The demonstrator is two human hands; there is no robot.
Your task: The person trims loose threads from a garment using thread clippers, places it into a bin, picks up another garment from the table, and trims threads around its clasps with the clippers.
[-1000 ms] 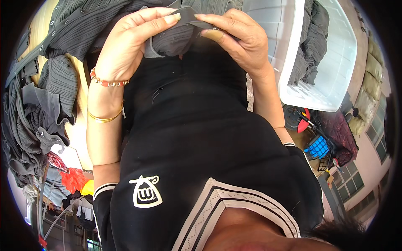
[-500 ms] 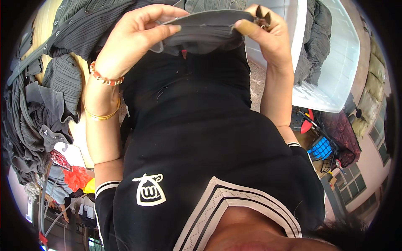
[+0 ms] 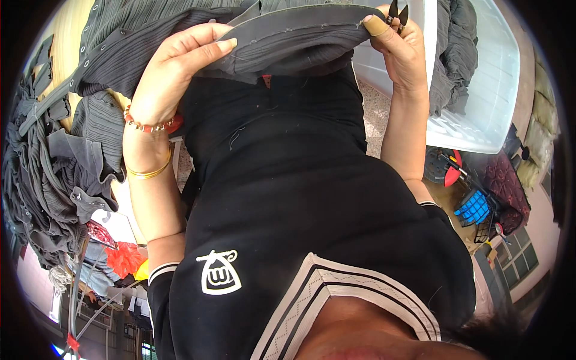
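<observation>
The bin (image 3: 495,96) stands to the right of the right hand (image 3: 403,51). The cloth (image 3: 294,43) stretches between the hands, the left hand (image 3: 182,63) pinching its edge, the right hand clamped farther along, dark snips (image 3: 404,17) also in its grip.

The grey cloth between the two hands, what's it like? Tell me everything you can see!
The cloth is dark grey, with fine ribs and a smooth, flat band along its upper edge. Little pale threads show near the seam. It looks soft and bendy. The left hand pinches one end and the right hand the other, so it spreads between them in a gentle upward bow, near the picture's top. I can't see its whole shape.
</observation>
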